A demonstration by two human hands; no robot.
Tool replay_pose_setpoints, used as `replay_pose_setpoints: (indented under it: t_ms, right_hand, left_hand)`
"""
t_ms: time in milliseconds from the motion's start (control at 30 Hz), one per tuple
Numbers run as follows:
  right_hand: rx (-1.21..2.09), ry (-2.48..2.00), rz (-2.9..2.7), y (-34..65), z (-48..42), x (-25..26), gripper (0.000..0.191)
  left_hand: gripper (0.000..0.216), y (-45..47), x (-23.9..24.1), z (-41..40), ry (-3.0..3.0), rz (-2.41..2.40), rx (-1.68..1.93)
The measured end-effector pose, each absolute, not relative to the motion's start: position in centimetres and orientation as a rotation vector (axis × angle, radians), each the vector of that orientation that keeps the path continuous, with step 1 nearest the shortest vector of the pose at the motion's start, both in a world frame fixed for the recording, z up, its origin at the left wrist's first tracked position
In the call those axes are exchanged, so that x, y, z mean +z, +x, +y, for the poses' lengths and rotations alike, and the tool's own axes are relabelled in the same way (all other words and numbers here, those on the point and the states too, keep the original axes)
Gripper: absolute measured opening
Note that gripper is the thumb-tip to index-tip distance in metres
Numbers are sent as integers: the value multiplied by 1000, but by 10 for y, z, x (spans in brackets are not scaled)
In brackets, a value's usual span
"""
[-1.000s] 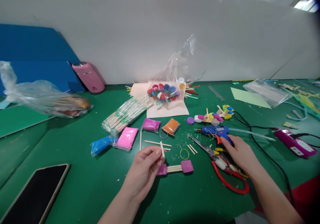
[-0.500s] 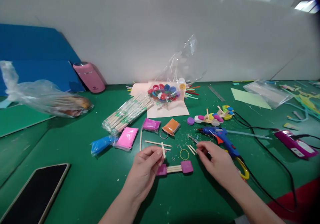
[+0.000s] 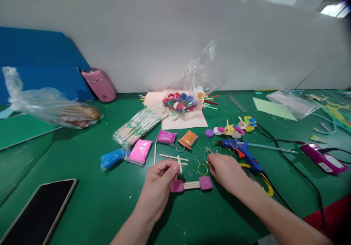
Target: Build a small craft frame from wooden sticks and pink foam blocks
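Observation:
My left hand [image 3: 161,181] pinches a short, pale wooden stick [image 3: 179,163] upright between thumb and forefinger. Below its fingertips lies a small piece of parallel sticks [image 3: 192,185] joined to purple squares [image 3: 205,182] at both ends. To the right, my right hand [image 3: 223,170] rests low on the table, fingers closed around a short wooden stick [image 3: 207,162]; only its tip shows. Just left of those fingers is a yellow ring [image 3: 202,169]. A yellow handle loop [image 3: 267,186], seemingly of scissors, shows beside the right forearm, with the rest partly hidden.
Behind the hands are clay packets in pink [image 3: 139,151], blue [image 3: 111,159] and orange [image 3: 188,139], plus bagged sticks [image 3: 139,124] and bottle caps [image 3: 179,102]. On the right lie a blue glue gun [image 3: 244,152], its cable and a power strip [image 3: 323,158]. A phone [image 3: 38,212] lies left.
My right hand has moved left and slightly down onto the short sticks, covering most of them, and its fingers have closed there. My left hand keeps its pinch on the stick.

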State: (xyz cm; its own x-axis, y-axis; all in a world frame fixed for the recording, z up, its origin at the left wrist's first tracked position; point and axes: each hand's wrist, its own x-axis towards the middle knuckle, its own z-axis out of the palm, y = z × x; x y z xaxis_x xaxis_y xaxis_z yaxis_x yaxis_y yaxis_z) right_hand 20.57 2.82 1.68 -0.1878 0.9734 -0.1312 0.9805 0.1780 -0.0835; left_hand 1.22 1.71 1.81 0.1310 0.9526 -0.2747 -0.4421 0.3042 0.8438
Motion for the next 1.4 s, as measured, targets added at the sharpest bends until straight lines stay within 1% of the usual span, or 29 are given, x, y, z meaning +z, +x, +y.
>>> replay_pose_setpoints:
  t_ms: [267,333,433,467,533,600,700,767,833,900,967,1000,1033,1100,1133,1167,1233,1400]
  right_hand:
    - [-377,1974,2384,220,16,21,13]
    - [-510,2013,2432,222,10,31,12]
    - [-813,2184,2633,215,8,51,12]
    - [-823,2232,2727,210,9,56,12]
    - [-706,2242,2898,199,14,64,13]
    - [-532,2103,2967,187,20,64,16]
    - [-313,1803,2823,180,25,59,17]
    - [-195,1694,2687,185,26,55,17]
    - [-128,1707,2601,195,27,54,18]
    - [-155,1828,2601,204,27,57,19]
    - [-355,2003,2705,207,27,61,18]
    - [-563,2080,2766,206,26,62,17]
    - [-845,2137,2797,202,25,63,16]
    - [-1516,2146,2701,190,22,61,12]
    - [-1788,2127,2594,183,20,59,10]
    - [-1980,2118,2486,177,19,57,10]
    - [-2173,2130,2352,167,18,51,10]
    - [-2258,2209,2312,162,21,41,12]
  left_hand:
    - [10,11,20,18,635,949,1217]
    - [9,11,19,17,630,944,1202]
    - [9,12,19,15,647,932,1179]
    - [9,13,19,14,655,927,1172]
    - [9,13,19,13,669,918,1161]
    - [9,13,19,14,673,909,1155]
    - [9,12,21,16,653,898,1159]
    - [9,11,22,17,632,893,1168]
    - [9,9,22,17,617,888,1181]
    - [10,8,22,17,615,881,1187]
    - [9,8,22,16,627,882,1185]
    - [9,9,21,16,641,888,1183]
    - [9,9,21,16,661,897,1183]
    - [9,11,19,15,716,923,1181]
    - [9,11,19,14,750,937,1175]
    - [10,12,18,14,787,951,1163]
    - [11,12,17,13,871,976,1133]
    - [14,12,19,13,1066,1088,1075]
